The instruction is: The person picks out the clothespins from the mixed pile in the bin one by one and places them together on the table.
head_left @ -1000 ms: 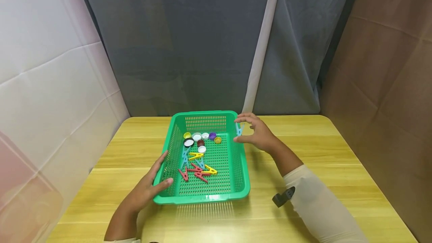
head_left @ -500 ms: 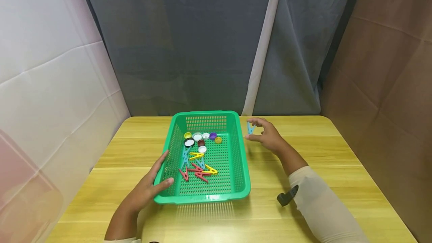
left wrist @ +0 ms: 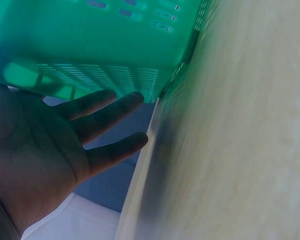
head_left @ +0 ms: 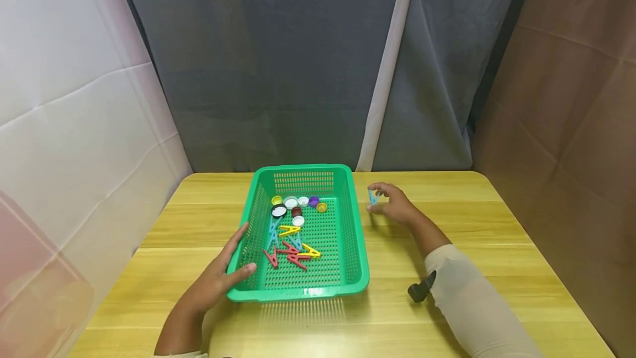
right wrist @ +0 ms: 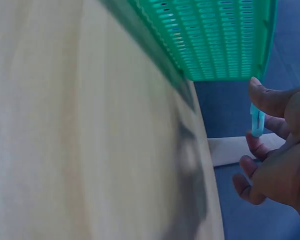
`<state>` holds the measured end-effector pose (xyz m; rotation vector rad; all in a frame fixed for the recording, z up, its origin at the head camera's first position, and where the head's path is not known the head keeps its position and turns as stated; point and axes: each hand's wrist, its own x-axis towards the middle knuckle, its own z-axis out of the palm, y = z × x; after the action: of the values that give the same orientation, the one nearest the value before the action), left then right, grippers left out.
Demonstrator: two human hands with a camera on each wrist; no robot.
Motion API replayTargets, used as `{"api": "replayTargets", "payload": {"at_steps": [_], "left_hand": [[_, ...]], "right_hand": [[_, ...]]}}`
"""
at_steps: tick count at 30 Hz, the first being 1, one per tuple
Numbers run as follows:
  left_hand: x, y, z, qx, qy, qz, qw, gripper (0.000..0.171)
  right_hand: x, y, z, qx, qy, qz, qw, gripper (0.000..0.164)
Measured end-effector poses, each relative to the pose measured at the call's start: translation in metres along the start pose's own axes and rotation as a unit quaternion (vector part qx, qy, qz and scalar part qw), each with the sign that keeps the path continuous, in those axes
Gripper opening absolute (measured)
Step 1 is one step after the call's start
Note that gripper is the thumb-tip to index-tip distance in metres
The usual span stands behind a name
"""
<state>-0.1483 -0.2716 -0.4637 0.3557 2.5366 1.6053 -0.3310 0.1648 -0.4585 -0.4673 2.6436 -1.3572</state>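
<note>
A green plastic basket (head_left: 351,286) stands on the table with clothespins and bottle caps inside. My left hand (head_left: 216,278) holds its left rim, thumb over the inner side and fingers outside; in the left wrist view three fingers (left wrist: 110,110) extend nearly straight by the wall. To the right of the basket, my right hand (head_left: 395,203) pinches a light blue clothespin (head_left: 373,196) between thumb and fingertips, above the table. In the right wrist view this clothespin (right wrist: 257,121) is partly hidden by the thumb.
Red clothespins (head_left: 271,257), yellow clothespins (head_left: 290,230) and blue clothespins (head_left: 274,232) lie in the basket's near left part. Several caps, including a purple one (head_left: 313,201) and a black-rimmed one (head_left: 279,210), sit farther back. A grey curtain (head_left: 298,70) hangs behind the wooden table (head_left: 422,325).
My right hand has carried the blue clothespin from over the basket's right rim out to the right, then slightly lower. The left hand and the basket have stayed in place.
</note>
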Motion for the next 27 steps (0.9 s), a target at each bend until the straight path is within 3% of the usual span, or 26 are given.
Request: {"api": "replayTargets", "payload": {"at_steps": [12, 27], "left_hand": [[0.000, 0.001, 0.001, 0.004, 0.005, -0.002, 1.0000, 0.091], [0.000, 0.000, 0.001, 0.007, 0.006, 0.002, 1.0000, 0.091]], "right_hand": [[-0.005, 0.014, 0.014, -0.028, -0.049, 0.021, 0.998, 0.058], [-0.012, 0.025, 0.025, -0.087, -0.072, 0.004, 0.994, 0.056]]}}
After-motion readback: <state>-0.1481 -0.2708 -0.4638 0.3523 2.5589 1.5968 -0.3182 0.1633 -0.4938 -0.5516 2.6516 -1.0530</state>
